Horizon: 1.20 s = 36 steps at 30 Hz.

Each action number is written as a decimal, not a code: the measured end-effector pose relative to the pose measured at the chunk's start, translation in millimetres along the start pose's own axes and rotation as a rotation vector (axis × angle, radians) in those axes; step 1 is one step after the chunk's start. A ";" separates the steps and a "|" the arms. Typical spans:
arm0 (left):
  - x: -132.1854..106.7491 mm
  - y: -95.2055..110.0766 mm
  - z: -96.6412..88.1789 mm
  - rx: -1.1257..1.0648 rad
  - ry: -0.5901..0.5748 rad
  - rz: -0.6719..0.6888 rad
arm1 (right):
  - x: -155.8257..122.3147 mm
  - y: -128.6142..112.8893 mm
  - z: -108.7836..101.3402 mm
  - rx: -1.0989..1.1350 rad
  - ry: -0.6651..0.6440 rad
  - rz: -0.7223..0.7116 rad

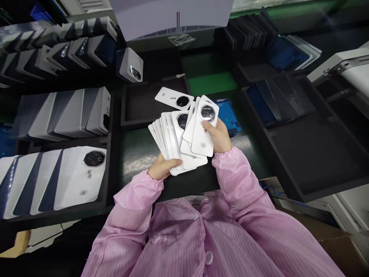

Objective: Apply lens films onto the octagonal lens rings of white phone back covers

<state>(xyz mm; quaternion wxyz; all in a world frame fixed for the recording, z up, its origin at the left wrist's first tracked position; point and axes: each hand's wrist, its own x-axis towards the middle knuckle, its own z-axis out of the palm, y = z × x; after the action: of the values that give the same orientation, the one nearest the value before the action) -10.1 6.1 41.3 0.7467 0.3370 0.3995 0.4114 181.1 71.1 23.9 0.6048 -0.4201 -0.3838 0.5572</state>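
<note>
My left hand (163, 168) grips the lower end of a fanned stack of several white phone back covers (168, 136), each with a dark octagonal camera ring. My right hand (219, 134) is closed on a few more white covers (203, 129) that overlap the fan's right side, thumb on the top one. One single white cover (173, 98) lies flat in a black foam tray (138, 107) just behind the fan. Both arms wear pink striped sleeves.
Black trays on the left hold rows of white covers (79, 177), (72, 111) and more stand slanted at the back left (72, 50). A blue stack (229, 115) lies behind my right hand. A black tray (311, 154) sits at right, a white machine (173, 17) at the back.
</note>
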 end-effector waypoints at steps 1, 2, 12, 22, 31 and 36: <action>0.2 -0.4 -0.3 -0.001 0.002 0.002 | 0.0 0.0 0.3 0.001 0.007 -0.004; 0.4 -0.6 -0.5 -0.004 0.002 0.003 | 0.0 0.0 0.5 0.003 0.016 -0.005; -3.4 2.0 -0.8 -0.026 -0.147 -0.026 | 3.0 5.8 -1.4 -0.005 0.075 0.019; 1.4 -3.2 4.5 -0.066 -0.171 0.003 | -4.3 7.6 10.0 0.035 -0.062 0.058; 0.0 1.7 -2.3 -0.144 -0.266 -0.154 | -1.8 11.1 7.0 0.042 -0.031 -0.015; 0.9 -1.7 -1.2 -0.132 -0.119 -0.151 | -1.6 9.4 5.4 -0.002 -0.026 -0.081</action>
<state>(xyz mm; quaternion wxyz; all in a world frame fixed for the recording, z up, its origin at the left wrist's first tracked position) -10.3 6.4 39.1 0.8185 0.2800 0.3506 0.3587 172.7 70.2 16.9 0.6215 -0.3975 -0.4088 0.5371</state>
